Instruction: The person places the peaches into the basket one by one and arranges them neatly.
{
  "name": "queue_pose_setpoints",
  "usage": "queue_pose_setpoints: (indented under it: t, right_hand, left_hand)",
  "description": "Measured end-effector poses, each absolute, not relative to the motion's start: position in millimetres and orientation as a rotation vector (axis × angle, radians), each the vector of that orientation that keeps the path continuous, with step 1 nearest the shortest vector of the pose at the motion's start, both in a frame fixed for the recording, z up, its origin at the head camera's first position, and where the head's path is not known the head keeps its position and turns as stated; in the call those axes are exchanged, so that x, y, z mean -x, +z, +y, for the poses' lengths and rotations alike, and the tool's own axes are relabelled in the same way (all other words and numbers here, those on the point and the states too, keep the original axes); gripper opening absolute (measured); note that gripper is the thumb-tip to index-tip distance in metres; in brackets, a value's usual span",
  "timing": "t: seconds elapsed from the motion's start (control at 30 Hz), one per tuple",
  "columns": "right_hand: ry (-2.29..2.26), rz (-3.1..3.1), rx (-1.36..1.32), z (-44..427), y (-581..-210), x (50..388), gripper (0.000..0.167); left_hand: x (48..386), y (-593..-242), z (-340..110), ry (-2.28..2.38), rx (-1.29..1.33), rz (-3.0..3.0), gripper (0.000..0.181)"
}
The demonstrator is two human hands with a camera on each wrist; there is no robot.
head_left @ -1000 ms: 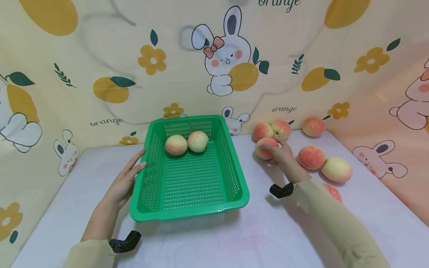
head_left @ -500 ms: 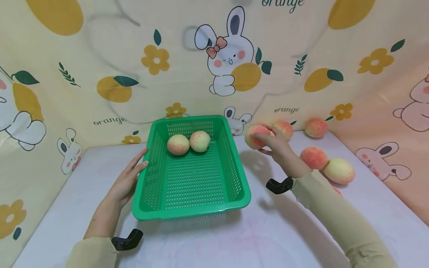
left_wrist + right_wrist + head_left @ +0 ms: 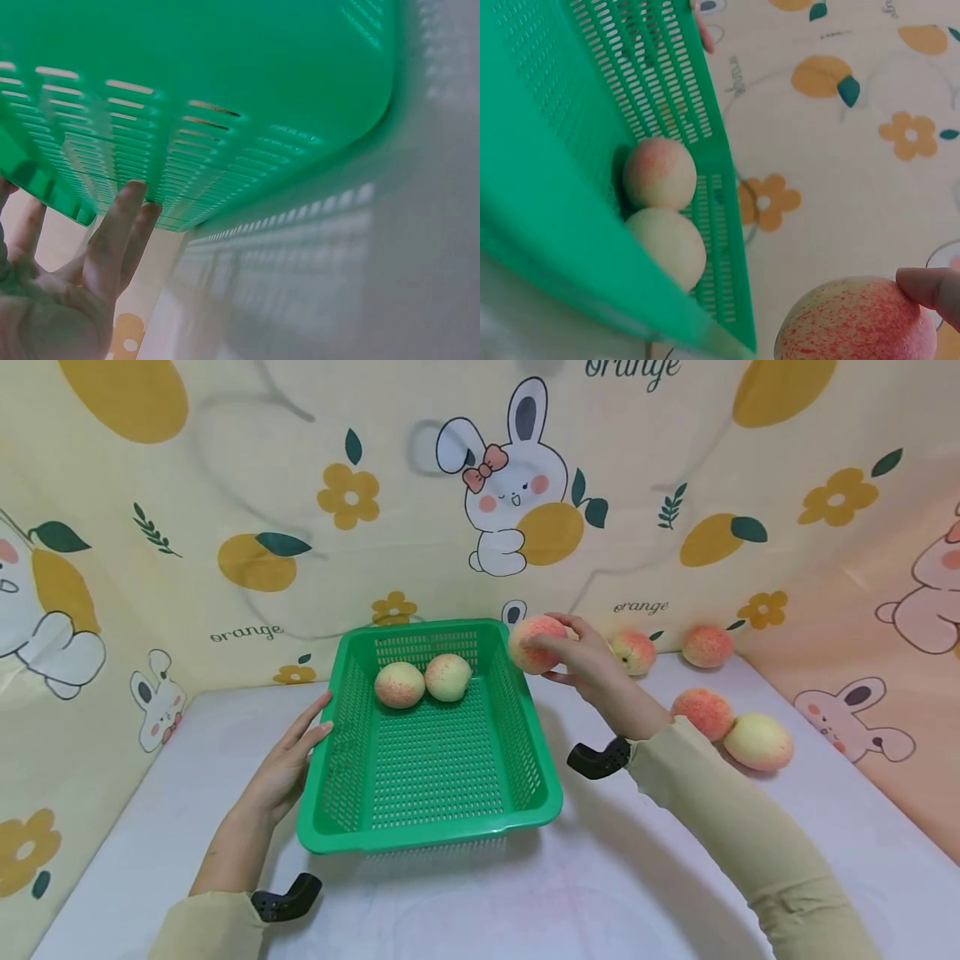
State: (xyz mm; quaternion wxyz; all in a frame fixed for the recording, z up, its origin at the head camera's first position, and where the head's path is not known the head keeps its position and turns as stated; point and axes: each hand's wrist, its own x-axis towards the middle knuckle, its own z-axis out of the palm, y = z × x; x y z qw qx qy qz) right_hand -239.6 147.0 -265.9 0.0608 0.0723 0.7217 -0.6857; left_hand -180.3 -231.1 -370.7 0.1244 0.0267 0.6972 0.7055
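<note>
Green basket (image 3: 427, 840): two peaches (image 3: 399, 685) nestled inside, far end!
My left hand (image 3: 279, 774): fingers spread, pressed against the basket's left side.
My right hand (image 3: 588, 664): clamped on a third peach (image 3: 531, 645), by the basket's far right corner.
Loose peaches (image 3: 702, 713): right of the basket.

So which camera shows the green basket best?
The head view, because it shows nearly the whole green basket from above. The left wrist view has only part of its slotted outside, close up; the right wrist view has part of its inside, cut off.
</note>
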Motion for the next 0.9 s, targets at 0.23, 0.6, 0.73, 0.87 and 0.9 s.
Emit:
queue_pose_setpoints:
  t: [0.23,0.6,0.73,0.87,0.9]
  right_hand:
    - [-2.029,2.201,-0.159,131,-263,241,0.064]
    - [-1.849,2.205,-0.097,93,-260,244,0.067]
    - [-1.824,2.199,-0.106,77,-266,249,0.066]
    - [-1.795,2.193,-0.116,66,-273,251,0.067]
    - [-1.789,2.189,-0.119,63,-275,251,0.068]
  left_hand:
    - [181,-371,-230,2.05,-0.071,2.044,0.062]
    - [182,-372,-231,2.09,-0.056,2.017,0.061]
    - [182,-372,-231,2.077,-0.049,2.021,0.061]
    - [182,-372,-231,2.074,-0.036,2.023,0.061]
    - [182,-372,-231,2.073,-0.035,2.023,0.061]
